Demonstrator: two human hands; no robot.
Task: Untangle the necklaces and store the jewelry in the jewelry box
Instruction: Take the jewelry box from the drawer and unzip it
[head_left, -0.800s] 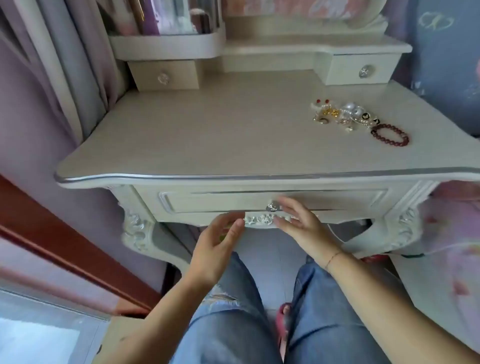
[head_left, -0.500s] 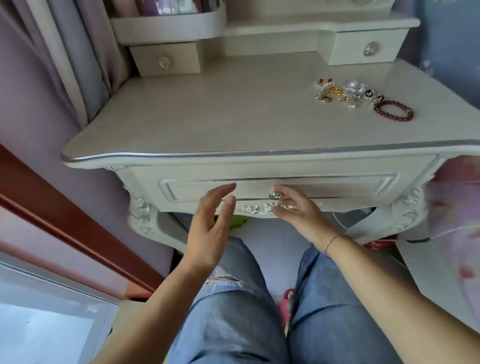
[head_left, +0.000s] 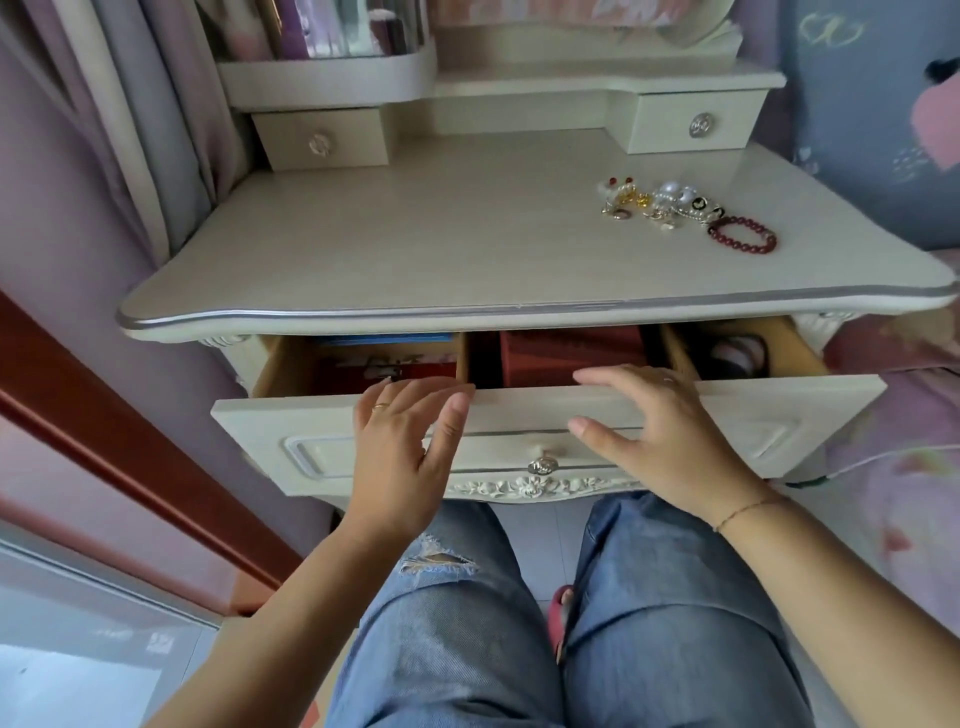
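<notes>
A tangled pile of necklaces and pearl pieces (head_left: 657, 203) lies on the right of the white dressing table top (head_left: 415, 249), with a dark red bead bracelet (head_left: 743, 235) beside it. The table's wide drawer (head_left: 779, 415) stands pulled out. Inside it a dark red box (head_left: 566, 356) sits in the middle compartment. My left hand (head_left: 402, 447) hovers over the drawer front with straight fingers reaching above its top edge. My right hand (head_left: 654, 421) rests on the drawer front, fingers laid over the top edge and thumb on the panel.
A blue item (head_left: 384, 339) and a red printed box (head_left: 384, 370) lie in the drawer's left compartment, a striped object (head_left: 740, 353) in the right one. Two small drawers (head_left: 322, 140) (head_left: 696, 122) stand at the back. Curtains hang left, bedding lies right. My knees are below the drawer.
The drawer was closed with my right hand at its knob. Now it is pulled out toward me, and both hands have risen to its top edge.
</notes>
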